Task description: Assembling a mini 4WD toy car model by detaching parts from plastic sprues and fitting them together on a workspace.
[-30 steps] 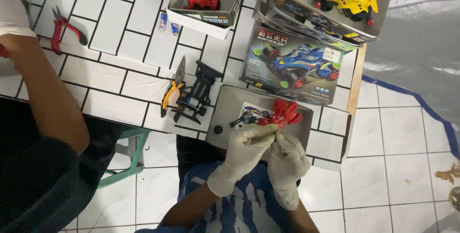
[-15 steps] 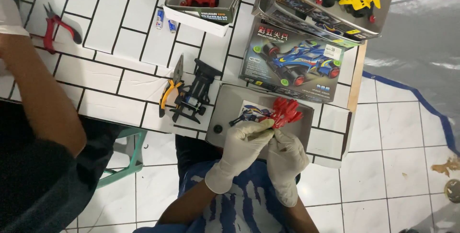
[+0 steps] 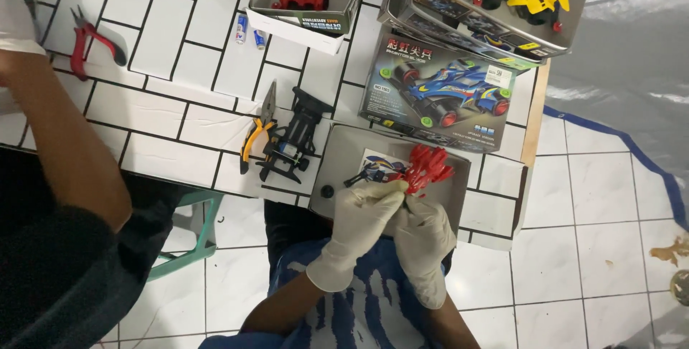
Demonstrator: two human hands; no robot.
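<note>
— What are the hands doing?

— Both wear white gloves and meet over an open grey box tray [image 3: 337,177] at the table's near edge. The left hand [image 3: 362,216] is curled, fingers closed on the lower end of a red plastic parts frame [image 3: 425,168]. The right hand [image 3: 423,238] sits just under it, fingers bent up at the same piece; whether it truly grips or only steadies, I cannot tell.

— Which way does the red frame lie?

— It sticks up and away from the fingertips, its long axis tilted toward the far right, above the tray. The left hand has the surer hold.

— And around them?

— A small black wheel [image 3: 327,192] lies in the tray. Just left stands a black toy car chassis [image 3: 293,144], with yellow-handled pliers [image 3: 257,134] beside it. Beyond the tray lies a toy car box [image 3: 441,98]. Farther left, red cutters [image 3: 90,40] and another person's arm [image 3: 68,141].
</note>
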